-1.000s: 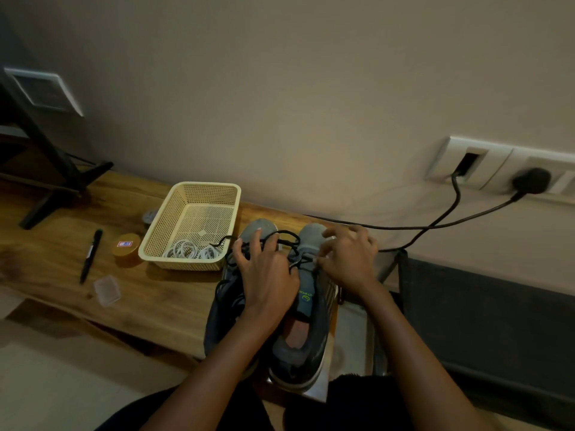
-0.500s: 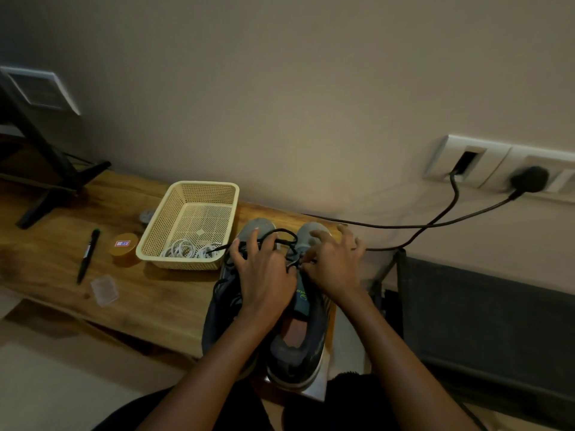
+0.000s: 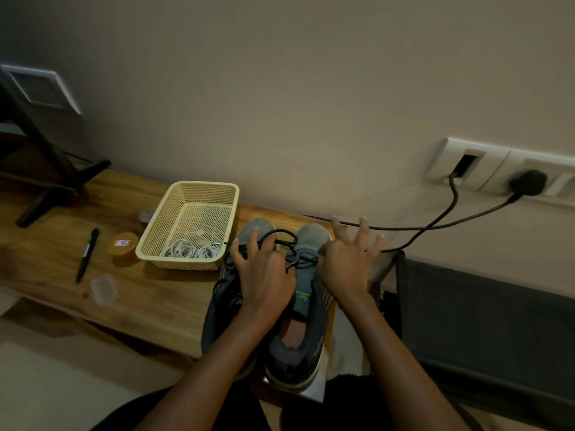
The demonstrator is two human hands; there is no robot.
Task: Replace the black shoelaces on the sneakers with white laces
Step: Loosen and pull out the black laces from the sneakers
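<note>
A wooden table (image 3: pixel 149 293) runs along the wall. At its far left stands the foot of a black stand (image 3: pixel 62 194). Nearer lie a black pen (image 3: pixel 88 255), a round orange-lidded tin (image 3: pixel 122 247) just right of it, and a small clear plastic case (image 3: pixel 104 289) toward the front edge. A cream mesh basket (image 3: pixel 155 225) sits right of the tin, with a small round object (image 3: pixel 146 215) behind its left corner. At the right end, a pair of grey sneakers (image 3: pixel 298 346) lies toes to the wall, heels overhanging the front edge.

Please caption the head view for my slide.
Left hand and right hand work black laces on sneakers; white laces lie in basket.
</note>
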